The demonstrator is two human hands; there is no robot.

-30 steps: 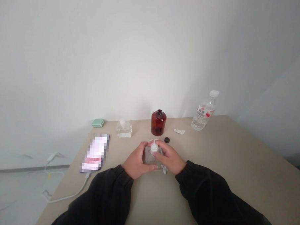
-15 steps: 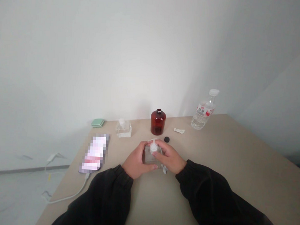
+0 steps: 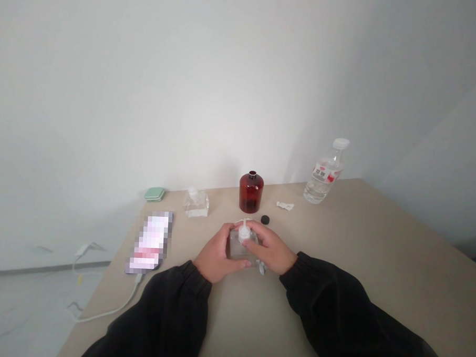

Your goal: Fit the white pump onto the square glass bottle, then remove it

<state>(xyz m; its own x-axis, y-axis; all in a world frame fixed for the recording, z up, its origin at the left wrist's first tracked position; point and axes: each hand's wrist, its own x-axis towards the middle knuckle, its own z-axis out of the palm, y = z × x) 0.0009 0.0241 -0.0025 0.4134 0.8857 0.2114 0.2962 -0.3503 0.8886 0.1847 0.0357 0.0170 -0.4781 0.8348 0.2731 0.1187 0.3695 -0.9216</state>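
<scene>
**A Firm Two-Handed Grip**

On a beige tabletop, a clear square pump bottle stands upright between the hands, a black cap just behind. The left hand grasps its side; the right hand clasps its white pump head.

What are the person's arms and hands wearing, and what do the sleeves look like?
The left sleeve and right sleeve are loose, black and long, each gathered into a snug cuff at the wrist, with no markings showing. The left hand and right hand are bare, without gloves.
</scene>
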